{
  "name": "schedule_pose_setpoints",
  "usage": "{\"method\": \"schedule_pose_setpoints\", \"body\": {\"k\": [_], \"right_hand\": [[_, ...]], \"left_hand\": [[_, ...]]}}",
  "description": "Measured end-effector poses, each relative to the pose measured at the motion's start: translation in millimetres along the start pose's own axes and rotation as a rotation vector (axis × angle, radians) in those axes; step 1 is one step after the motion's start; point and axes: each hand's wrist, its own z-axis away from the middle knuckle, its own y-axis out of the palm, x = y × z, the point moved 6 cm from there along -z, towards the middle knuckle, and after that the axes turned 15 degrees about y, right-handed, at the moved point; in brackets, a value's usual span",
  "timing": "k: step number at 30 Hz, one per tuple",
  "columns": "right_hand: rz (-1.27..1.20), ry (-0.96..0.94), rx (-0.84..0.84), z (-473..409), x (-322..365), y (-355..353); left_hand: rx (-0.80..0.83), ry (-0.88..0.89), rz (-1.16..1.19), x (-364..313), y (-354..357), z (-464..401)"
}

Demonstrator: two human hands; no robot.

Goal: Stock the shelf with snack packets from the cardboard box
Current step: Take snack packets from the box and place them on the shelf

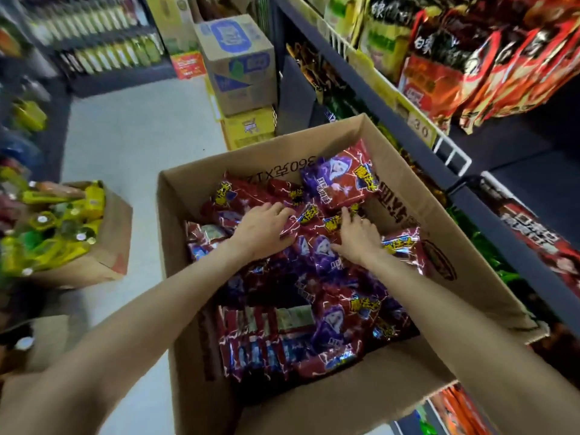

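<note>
Far left: small carton (103, 246) of yellow-green bottles on floor. Centre: open cardboard box (175, 233) full of red-purple snack packets (314, 328). Left hand (263, 229) flat on the pile, fingers straight, gripping nothing. Right hand (356, 235) just beside it, fingers extended onto packets, nothing pinched. Right: shelf (405, 133) touching the box's edge, stocked with red bags (445, 73).
</note>
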Motion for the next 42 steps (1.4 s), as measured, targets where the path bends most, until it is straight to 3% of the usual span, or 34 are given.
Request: {"method": "schedule_pose_setpoints", "body": {"k": [6, 13, 19, 24, 28, 37, 42], "right_hand": [[-0.09, 0.146, 0.106, -20.2, -1.1, 29.6], [-0.275, 0.116, 0.098, -23.5, -10.9, 26.5], [-0.734, -0.002, 0.055, 3.1, -21.5, -10.4], [-1.114, -0.027, -0.044, 50.2, -46.9, -68.4], [-1.319, 0.002, -0.152, 110.6, -87.7, -103.7], [-1.6, 0.205, -0.468, 229.9, -199.8, -85.7], [-1.661, 0.302, -0.655, 313.6, -261.6, -76.6]], "left_hand": [[0.271, -0.243, 0.125, -1.3, 63.8, -39.0], [0.129, -0.194, 0.342, 0.4, 59.1, -41.0], [-0.21, -0.12, 0.403, 2.9, -3.2, -11.6], [-0.646, -0.239, 0.945, 8.4, -56.9, 23.6], [-0.841, -0.222, 1.136, -14.7, -97.7, 33.3], [-0.77, 0.025, 0.978, -128.7, -161.1, 0.7], [-0.693, 0.028, 1.135, -201.7, -155.9, -18.7]]}}
